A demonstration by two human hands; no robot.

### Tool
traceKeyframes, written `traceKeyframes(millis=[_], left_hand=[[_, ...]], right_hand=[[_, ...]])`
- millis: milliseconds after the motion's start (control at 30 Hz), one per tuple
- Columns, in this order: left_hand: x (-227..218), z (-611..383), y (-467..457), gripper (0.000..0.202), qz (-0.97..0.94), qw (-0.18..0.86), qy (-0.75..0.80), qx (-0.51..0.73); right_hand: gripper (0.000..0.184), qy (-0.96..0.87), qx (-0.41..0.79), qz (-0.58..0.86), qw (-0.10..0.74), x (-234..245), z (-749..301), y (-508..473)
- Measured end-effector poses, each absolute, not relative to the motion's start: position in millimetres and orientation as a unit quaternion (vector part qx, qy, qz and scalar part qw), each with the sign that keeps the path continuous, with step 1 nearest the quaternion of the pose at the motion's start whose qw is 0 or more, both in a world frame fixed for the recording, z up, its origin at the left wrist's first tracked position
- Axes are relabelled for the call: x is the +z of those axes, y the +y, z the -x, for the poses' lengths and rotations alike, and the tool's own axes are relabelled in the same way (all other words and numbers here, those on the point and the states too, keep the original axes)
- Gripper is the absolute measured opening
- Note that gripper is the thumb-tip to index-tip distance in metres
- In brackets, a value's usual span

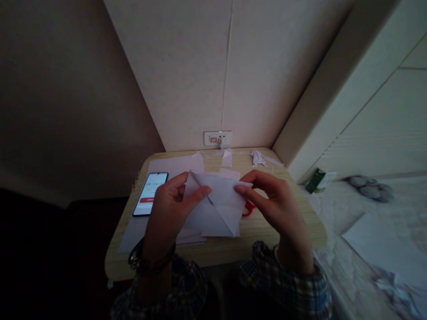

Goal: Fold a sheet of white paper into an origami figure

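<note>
A square sheet of white paper [216, 202] with a diagonal crease is held up above the small wooden table. My left hand [180, 195] pinches its upper left part, thumb on the near face. With thumb and fingertips, my right hand [263, 193] grips the upper right corner. Behind the sheet, the red handle of what look like scissors [247, 209] partly shows near my right fingers. Other white sheets [190, 239] lie under and around the held paper, some of them hidden by it.
A phone with a lit timer screen [150, 194] lies on the table [283, 231] at the left. Toward the back are a folded paper figure [258, 158] and paper scraps [227, 157]. A wall socket [217, 138] is behind. At right, a bed holds a green box [315, 180] and paper [383, 246].
</note>
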State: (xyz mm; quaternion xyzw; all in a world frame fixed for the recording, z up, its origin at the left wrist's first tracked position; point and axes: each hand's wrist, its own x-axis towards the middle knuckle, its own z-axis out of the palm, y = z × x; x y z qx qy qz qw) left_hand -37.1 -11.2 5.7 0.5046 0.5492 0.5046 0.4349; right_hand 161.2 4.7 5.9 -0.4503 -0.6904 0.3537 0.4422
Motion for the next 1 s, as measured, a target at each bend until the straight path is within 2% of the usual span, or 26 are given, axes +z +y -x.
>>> traceKeyframes(millis=[200, 333, 400, 567, 633, 733, 833, 933, 1000], left_hand=[[-3.1, 38.3, -10.4, 0.019, -0.511, 0.355, 0.535, 0.572], [0.4, 42.5, -11.6, 0.017, -0.528, 0.349, 0.521, 0.574], [4.8, 46.6, -13.1, 0.012, -0.564, 0.359, 0.521, 0.531], [11.4, 46.1, -17.2, 0.007, -0.701, 0.377, 0.514, 0.32], [9.6, 39.2, -17.3, 0.007, -0.713, 0.382, 0.507, 0.297], [5.6, 28.6, -15.1, 0.01, -0.699, 0.385, 0.495, 0.343], [3.5, 25.2, -11.4, 0.014, -0.661, 0.38, 0.49, 0.424], [2.0, 27.6, -9.0, 0.014, -0.605, 0.364, 0.501, 0.5], [0.6, 28.3, -8.7, 0.012, -0.569, 0.354, 0.496, 0.552]], right_hand=[[0.019, -0.697, 0.349, 0.426, 0.458, 7.6, -160.7, 3.2], [0.022, -0.711, 0.319, 0.418, 0.467, 6.6, -161.9, 3.7], [0.022, -0.716, 0.301, 0.426, 0.464, 5.6, -163.4, 4.7], [0.018, -0.754, 0.255, 0.424, 0.432, 3.6, -166.3, 6.9], [0.018, -0.775, 0.25, 0.409, 0.412, 4.0, -164.2, 6.4], [0.018, -0.806, 0.228, 0.374, 0.397, 5.7, -158.8, 5.0], [0.011, -0.779, 0.151, 0.376, 0.479, 7.3, -155.8, 4.0], [0.015, -0.692, 0.062, 0.413, 0.588, 7.6, -156.0, 3.3], [0.013, -0.668, 0.044, 0.418, 0.614, 7.2, -155.8, 2.3]])
